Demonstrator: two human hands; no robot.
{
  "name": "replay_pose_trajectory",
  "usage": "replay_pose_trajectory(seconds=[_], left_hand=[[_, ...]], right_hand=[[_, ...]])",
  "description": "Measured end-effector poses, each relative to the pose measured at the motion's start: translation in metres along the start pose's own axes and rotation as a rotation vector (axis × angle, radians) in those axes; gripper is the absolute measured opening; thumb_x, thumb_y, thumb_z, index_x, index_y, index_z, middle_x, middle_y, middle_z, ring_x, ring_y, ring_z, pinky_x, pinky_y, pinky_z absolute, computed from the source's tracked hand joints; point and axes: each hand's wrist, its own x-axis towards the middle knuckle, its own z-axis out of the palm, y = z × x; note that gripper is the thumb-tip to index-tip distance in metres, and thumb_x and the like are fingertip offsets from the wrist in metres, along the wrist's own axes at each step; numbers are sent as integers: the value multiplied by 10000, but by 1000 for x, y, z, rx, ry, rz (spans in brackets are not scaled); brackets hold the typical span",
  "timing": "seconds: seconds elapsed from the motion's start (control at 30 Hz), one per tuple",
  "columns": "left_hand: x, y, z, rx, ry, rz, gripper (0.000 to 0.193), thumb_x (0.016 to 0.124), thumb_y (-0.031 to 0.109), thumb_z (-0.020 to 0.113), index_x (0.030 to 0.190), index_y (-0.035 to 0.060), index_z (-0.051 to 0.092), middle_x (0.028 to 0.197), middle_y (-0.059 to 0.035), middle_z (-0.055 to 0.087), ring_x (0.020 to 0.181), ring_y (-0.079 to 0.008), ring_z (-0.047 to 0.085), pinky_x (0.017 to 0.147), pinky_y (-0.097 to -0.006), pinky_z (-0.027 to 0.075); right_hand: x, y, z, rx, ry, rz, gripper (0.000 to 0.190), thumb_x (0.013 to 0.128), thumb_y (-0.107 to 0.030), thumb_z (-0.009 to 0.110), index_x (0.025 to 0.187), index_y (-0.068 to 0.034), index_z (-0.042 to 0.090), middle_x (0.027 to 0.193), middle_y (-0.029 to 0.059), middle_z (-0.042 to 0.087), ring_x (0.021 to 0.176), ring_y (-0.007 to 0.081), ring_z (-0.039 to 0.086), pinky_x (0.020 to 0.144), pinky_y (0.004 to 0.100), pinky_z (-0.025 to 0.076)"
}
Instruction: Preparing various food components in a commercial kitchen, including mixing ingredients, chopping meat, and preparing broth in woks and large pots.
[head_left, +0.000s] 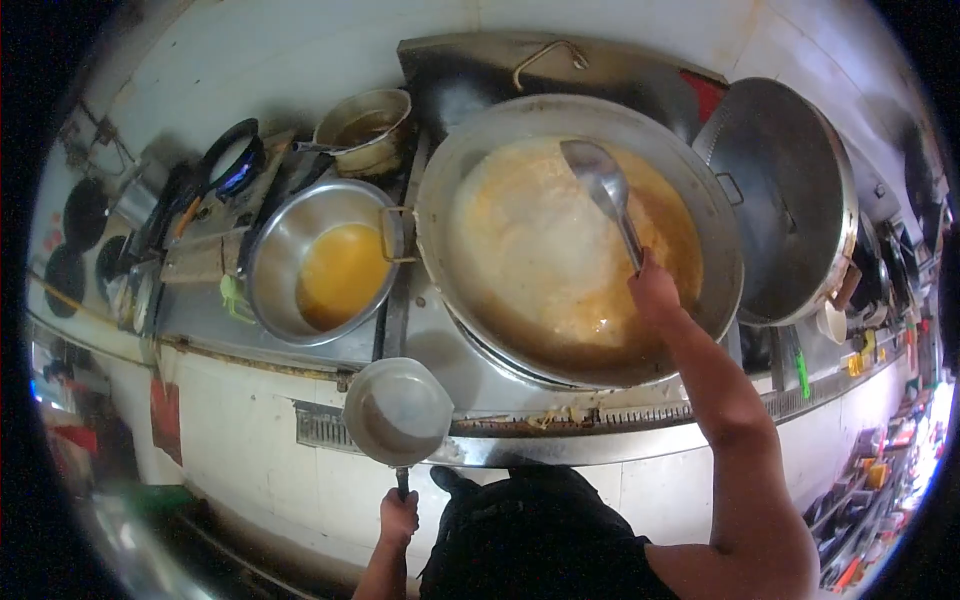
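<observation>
My right hand (655, 285) grips the handle of a metal spatula or large scoop (598, 174), whose head is over the cloudy yellowish liquid (540, 240) in a very large metal pot (480, 322). The pot stands on a steel stove in front of me. My left hand (399, 516) is closed on the dark handle of a small saucepan (399, 412), held level with the stove's front edge. Little seems to be in the saucepan; its inside looks pale. Left of the large pot is a steel bowl (274, 262) with orange-yellow liquid (343, 274).
Behind the bowl stands an old pot (367, 154) of dark liquid, with a small black pan (234, 154) over a blue flame further left. A large empty-looking pot (780, 195) leans at the right. A curved faucet (551, 56) rises behind the large pot.
</observation>
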Motion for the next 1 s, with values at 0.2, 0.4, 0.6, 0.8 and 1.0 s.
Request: replay_pose_trajectory(seconds=[0.2, 0.4, 0.6, 0.8, 1.0], left_hand=[[40, -62, -7, 211, 71, 255, 159, 822, 135, 565, 777, 97, 417, 538, 26, 408, 368, -78, 391, 305, -248, 307], [12, -24, -1, 304, 99, 218, 284, 789, 248, 583, 784, -34, 553, 714, -225, 596, 711, -345, 607, 638, -410, 455], [11, -15, -8, 382, 72, 297, 300, 802, 263, 588, 794, -35, 557, 762, -247, 600, 752, -395, 599, 659, -440, 462], [-11, 47, -11, 537, 66, 391, 278, 807, 238, 589, 812, -38, 556, 783, -254, 600, 791, -420, 584, 685, -459, 460], [-6, 63, -19, 576, -3, 469, 293, 806, 248, 580, 861, -39, 561, 834, -254, 605, 835, -419, 578, 725, -455, 462]], right_hand=[[23, -1, 81, 83, -153, -13, 393, 757, -141, 543, 1087, 18, 399, 837, 259, 599, 757, 411, 613, 687, 489, 506], [22, 3, 104, 1076, -740, 368, 240, 789, -135, 549, 978, -31, 444, 666, 78, 530, 517, 173, 540, 426, 325, 451], [-24, 0, 59, 1724, -954, 524, 239, 796, -92, 529, 1027, -88, 465, 600, 11, 457, 425, 92, 414, 351, 223, 348], [-62, -7, -4, 1665, -960, 379, 353, 792, -85, 504, 1142, -102, 461, 597, 1, 442, 421, 80, 396, 337, 205, 318], [-101, -24, -49, 1545, -1005, 390, 421, 774, -61, 510, 1190, -103, 461, 585, 5, 438, 381, 80, 371, 317, 203, 308]])
